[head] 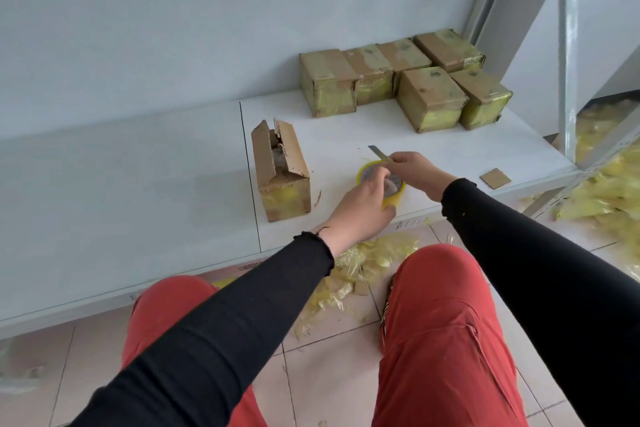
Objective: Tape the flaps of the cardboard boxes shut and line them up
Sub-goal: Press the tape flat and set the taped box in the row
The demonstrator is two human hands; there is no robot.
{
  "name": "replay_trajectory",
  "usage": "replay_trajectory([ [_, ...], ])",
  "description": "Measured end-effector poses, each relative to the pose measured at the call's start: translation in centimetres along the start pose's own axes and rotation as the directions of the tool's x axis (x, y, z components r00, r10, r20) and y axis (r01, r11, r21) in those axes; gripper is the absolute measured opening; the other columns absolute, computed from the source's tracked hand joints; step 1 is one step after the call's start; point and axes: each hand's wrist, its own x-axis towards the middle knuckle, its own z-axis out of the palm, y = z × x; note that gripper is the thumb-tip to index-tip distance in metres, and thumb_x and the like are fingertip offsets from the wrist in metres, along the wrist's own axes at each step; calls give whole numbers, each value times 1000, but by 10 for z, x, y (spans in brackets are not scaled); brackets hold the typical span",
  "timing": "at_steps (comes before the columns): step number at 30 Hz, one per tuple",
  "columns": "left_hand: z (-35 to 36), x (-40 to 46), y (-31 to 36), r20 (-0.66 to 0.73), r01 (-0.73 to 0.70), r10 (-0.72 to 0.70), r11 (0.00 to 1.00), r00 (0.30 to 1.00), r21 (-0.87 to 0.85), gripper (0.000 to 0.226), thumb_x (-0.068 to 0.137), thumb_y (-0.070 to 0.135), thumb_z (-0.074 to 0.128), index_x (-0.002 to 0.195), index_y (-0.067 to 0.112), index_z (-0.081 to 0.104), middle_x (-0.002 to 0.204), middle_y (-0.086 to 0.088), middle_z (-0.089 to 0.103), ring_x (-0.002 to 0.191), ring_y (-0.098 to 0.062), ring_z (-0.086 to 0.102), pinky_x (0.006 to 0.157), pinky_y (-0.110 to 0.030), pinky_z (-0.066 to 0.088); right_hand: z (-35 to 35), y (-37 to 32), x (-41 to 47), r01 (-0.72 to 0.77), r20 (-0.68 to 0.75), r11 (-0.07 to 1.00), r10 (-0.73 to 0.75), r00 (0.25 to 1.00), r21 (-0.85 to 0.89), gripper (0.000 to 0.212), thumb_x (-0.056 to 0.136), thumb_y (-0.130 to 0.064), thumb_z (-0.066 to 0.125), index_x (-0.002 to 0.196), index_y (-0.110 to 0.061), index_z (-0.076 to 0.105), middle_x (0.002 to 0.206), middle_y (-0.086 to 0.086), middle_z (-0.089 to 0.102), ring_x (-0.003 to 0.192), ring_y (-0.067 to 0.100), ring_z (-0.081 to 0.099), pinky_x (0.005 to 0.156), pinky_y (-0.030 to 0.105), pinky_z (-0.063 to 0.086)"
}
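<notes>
Yellow, glossy packing tape forms a round roll that the left hand grips from the near side, fingers curled over its rim. Just beyond it, the right hand pinches a utility knife, its thin metal blade pointing away. To the left of both hands stands a rough cardboard box, flaps open and torn. Farther off, past the hands, six taped boxes sit touching in rows on the smooth white bench. A flat cardboard scrap lies right of the hands.
</notes>
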Motion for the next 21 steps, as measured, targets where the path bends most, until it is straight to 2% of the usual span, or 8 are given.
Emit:
replay_trajectory([
  [4,2,-7,-16,-192,-13,56,976,980,218,53,97,46,64,131,14,39,94,-3,65,79,-27,66,65,-41,51,6,5,-17,5,70,979,-20,997,205,28,95,-33,71,86,-13,55,75,6,50,65,18,46,63,30,41],
  [6,2,-12,-20,-279,67,-17,982,960,174,65,93,58,65,133,13,38,90,0,65,74,-24,64,64,-39,50,16,2,-26,45,76,947,-73,994,317,27,97,-32,70,80,-15,56,69,0,50,59,13,46,60,26,40],
  [8,-1,-19,-23,-322,144,-114,987,940,72,78,89,63,66,139,14,31,87,4,64,75,-20,66,65,-38,53,29,-7,-35,129,26,945,-144,989,302,26,98,-30,69,81,-14,58,68,-4,49,58,11,46,59,26,38],
  [11,-7,-27,-26,-301,203,-218,976,928,-81,88,89,66,64,149,18,21,87,8,61,75,-13,63,57,-34,49,44,-22,-49,298,-59,950,-294,954,88,24,100,-30,63,86,-11,62,71,-1,54,63,17,50,61,36,45],
  [13,-14,-29,-26,-285,197,-244,963,927,-182,70,93,62,63,136,16,35,88,4,61,76,-19,63,55,-35,46,48,-33,-62,409,-58,909,-414,909,-78,20,103,-29,55,87,-18,61,74,0,61,64,22,58,63,44,55],
  [16,-27,-38,-23,-288,138,-229,942,930,-305,41,92,53,67,119,30,45,88,9,63,75,-7,61,57,-30,43,45,-44,-80,568,-38,702,-642,766,-430,18,107,-28,46,98,-18,58,96,0,56,70,30,57,64,46,51],
  [18,-38,-50,-16,-266,91,-211,911,940,-403,32,89,48,72,111,39,52,86,12,67,75,3,62,61,-26,46,39,-51,-89,613,8,603,-709,705,-510,20,108,-29,43,105,-17,57,105,0,52,68,34,55,61,45,49],
  [21,-54,-70,-5,-207,62,-252,762,945,-645,30,80,39,77,106,28,65,93,1,76,89,-20,72,78,-42,55,33,-63,-106,680,78,546,-749,658,-490,20,109,-32,39,106,-19,55,100,-6,55,72,26,55,62,44,50],
])
